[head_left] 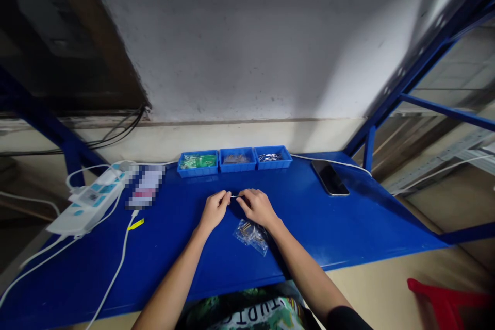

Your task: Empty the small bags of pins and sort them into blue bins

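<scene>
head: left fingers and right fingers pinch a thin rod, likely steadying both ends; plastic bags lie near, within reach

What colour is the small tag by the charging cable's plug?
The tag is bright yellow; it shows in the head view, the only one.

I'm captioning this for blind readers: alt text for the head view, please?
Bare left hand and right hand pinch a thin, pale, rod-like piece above a glossy blue table, near clear plastic packaging with small parts; three blue plastic bins stand behind.
</scene>
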Tool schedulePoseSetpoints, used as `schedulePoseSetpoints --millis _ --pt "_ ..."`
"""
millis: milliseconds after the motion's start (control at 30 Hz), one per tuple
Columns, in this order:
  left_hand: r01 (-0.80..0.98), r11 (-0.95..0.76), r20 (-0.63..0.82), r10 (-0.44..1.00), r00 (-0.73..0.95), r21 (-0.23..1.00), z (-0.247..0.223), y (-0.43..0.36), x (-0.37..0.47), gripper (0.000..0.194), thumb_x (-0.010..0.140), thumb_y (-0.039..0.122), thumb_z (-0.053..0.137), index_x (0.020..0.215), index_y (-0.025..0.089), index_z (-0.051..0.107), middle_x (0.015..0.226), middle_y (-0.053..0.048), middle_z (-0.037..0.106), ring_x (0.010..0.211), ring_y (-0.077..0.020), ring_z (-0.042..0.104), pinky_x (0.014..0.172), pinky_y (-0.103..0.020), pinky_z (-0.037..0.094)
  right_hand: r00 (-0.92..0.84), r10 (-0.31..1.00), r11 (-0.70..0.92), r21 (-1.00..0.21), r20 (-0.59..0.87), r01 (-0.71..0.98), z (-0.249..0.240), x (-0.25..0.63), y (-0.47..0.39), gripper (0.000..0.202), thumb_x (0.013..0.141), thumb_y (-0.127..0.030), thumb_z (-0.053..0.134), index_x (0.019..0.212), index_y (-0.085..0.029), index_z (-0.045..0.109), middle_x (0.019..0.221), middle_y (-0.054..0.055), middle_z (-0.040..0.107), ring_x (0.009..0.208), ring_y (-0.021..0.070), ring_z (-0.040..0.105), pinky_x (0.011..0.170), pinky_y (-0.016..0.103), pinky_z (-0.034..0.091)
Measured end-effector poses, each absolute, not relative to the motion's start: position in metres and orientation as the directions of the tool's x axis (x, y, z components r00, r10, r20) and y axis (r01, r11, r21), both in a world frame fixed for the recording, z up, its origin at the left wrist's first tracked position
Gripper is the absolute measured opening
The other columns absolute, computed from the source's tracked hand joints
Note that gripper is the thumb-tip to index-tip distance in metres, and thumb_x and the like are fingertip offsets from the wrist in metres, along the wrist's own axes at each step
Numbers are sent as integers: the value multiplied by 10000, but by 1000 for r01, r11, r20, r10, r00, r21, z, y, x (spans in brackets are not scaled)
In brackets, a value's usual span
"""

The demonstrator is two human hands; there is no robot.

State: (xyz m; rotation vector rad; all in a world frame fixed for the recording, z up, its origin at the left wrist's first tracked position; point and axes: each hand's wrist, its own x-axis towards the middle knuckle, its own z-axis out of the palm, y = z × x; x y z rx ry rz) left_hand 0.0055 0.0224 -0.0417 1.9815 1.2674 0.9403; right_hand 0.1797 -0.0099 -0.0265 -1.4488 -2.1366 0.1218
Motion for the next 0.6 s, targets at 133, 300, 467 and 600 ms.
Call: schedulePoseSetpoints --millis 133,300,467,600 --pt "539 -333 212 938 275 774 -44 26 5 429 933 412 261 678 186 520 601 0 571 579 -130 567 606 -224 414 -247 837 448 -352 489 822 -20 184 -9 204 926 -274 429 840 -195 597 712 29 622 662 145 554 645 265 348" --pt "612 -321 166 940 297 723 -44 26 9 282 900 359 370 883 213 611 735 -19 652 695 -164 621 637 -238 417 148 407 615 -390 901 685 13 198 -28 258 933 -260 355 743 -194 516 580 13 513 523 144 476 549 294 360" --pt "705 -405 138 904 405 582 -35 27 26 294 846 348 499 1125 334 592 921 -16 632 736 -180 620 638 -254 400 436 50 582 -381 898 718 47 224 -30 396 964 -407 172 755 -229 458 556 -9 414 483 165 450 519 331 377" --pt "743 -478 63 857 512 468 -26 36 39 213 831 335 539 1023 350 630 1032 -6 589 807 -183 627 690 -262 407 461 343 186 -541 818 821 30 249 3 267 914 -396 399 898 -169 537 649 47 546 622 201 524 612 340 404"
